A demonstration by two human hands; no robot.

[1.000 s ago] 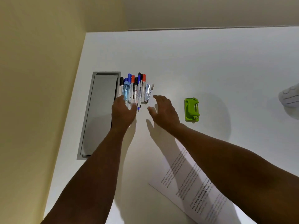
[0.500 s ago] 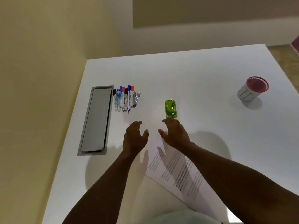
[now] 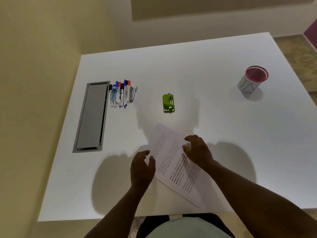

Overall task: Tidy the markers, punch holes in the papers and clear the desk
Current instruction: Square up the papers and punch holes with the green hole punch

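Both hands hover over the printed papers at the near edge of the white table.

The left hand [image 3: 141, 169] sits at the left edge of the papers [image 3: 173, 162], fingers loosely curled and holding nothing; whether it touches the sheet I cannot tell. The right hand [image 3: 199, 150] is over the papers' right part, fingers spread and bent, gripping nothing; contact is hidden under the palm. The papers lie askew, their near corner reaching the table [image 3: 197, 66] edge, the print too small to read. The green hole punch [image 3: 168, 103] stands just beyond them, apart. The markers [image 3: 122, 93] lie bunched at far left beside a grey recessed tray [image 3: 92, 115]; some metal thing at the bunch's right is hard to make out. A red-rimmed cup [image 3: 252, 81] stands far right, its inside unclear.
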